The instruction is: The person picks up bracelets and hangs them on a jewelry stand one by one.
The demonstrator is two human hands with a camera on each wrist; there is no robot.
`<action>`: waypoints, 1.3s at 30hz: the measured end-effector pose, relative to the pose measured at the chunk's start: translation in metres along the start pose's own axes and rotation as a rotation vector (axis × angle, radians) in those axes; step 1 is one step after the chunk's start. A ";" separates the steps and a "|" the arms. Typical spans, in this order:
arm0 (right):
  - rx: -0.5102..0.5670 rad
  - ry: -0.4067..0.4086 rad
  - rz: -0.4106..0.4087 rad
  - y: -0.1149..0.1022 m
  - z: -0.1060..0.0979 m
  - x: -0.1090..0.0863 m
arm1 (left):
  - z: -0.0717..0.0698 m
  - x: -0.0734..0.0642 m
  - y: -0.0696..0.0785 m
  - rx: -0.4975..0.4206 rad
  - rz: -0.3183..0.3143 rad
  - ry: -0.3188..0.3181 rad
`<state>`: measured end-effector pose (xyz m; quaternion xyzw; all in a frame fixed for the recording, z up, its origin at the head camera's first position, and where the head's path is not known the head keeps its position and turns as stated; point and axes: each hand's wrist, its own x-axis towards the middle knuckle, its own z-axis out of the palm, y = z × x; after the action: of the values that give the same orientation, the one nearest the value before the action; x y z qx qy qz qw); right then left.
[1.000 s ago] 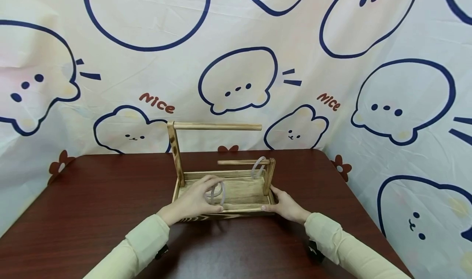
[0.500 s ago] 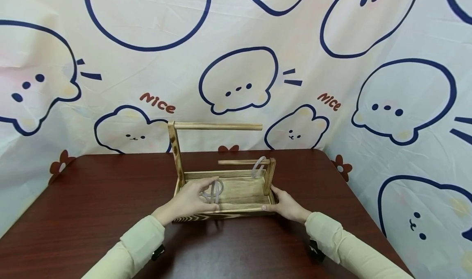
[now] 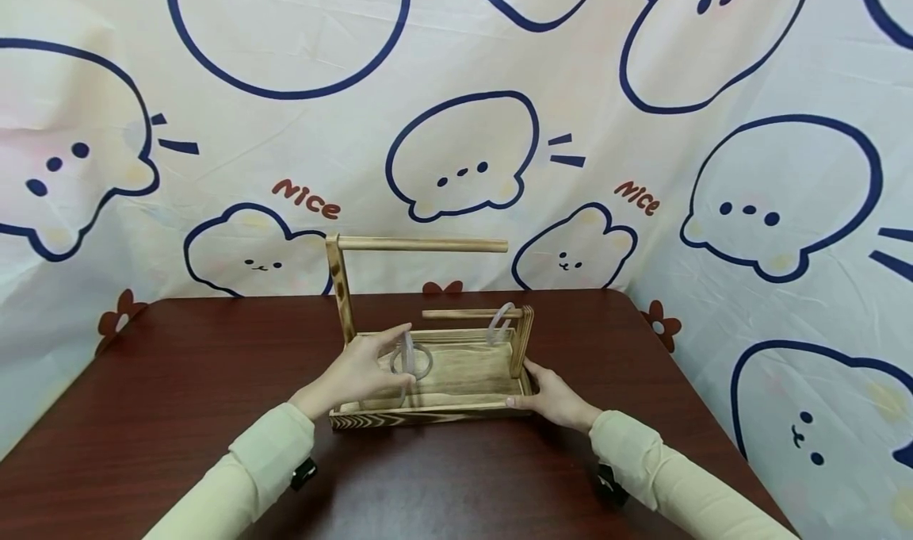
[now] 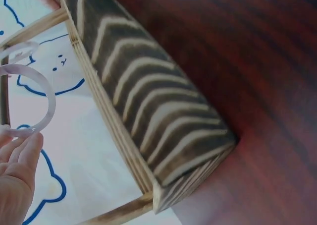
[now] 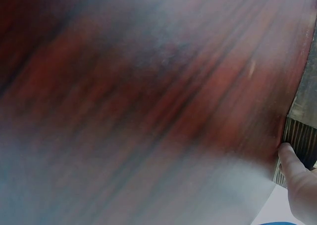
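A wooden jewelry stand [image 3: 471, 373] with a shallow tray and two bars stands on the table. Between thumb and fingers, my left hand [image 3: 349, 377] pinches a pale translucent bangle [image 3: 408, 354], held upright over the tray's left part. Behind it a second bangle [image 3: 431, 360] shows in the tray area, partly covered. Another bangle [image 3: 492, 331] hangs on the lower bar [image 3: 456, 315], near its right post. My right hand [image 3: 558, 399] grips the tray's right front corner, thumb at the front. In the left wrist view, the held bangle [image 4: 51, 103] meets the fingertips.
The taller bar [image 3: 421, 245] extends right from the left post [image 3: 342, 294], its right end free. A dark red wooden table [image 3: 214, 365] lies beneath. A cloth printed with cartoon bears [image 3: 456, 64] covers the walls behind and at the sides.
My left hand has moved left and slightly up with its bangle, which now appears nearly edge-on. The right hand and the stand stay almost where they were.
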<state>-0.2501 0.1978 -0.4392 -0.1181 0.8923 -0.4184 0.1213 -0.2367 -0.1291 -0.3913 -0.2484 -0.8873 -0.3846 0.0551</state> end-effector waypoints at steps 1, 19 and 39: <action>-0.002 -0.001 -0.001 0.001 0.000 0.000 | -0.002 0.001 -0.001 0.001 -0.001 -0.001; 0.005 -0.006 0.000 0.000 -0.001 0.001 | -0.016 0.021 0.000 -0.094 -0.053 -0.051; 0.000 -0.006 -0.002 0.000 0.000 0.000 | -0.016 0.042 0.011 -0.088 -0.067 -0.062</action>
<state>-0.2500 0.1982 -0.4393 -0.1202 0.8918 -0.4183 0.1236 -0.2700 -0.1176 -0.3609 -0.2327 -0.8787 -0.4168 0.0036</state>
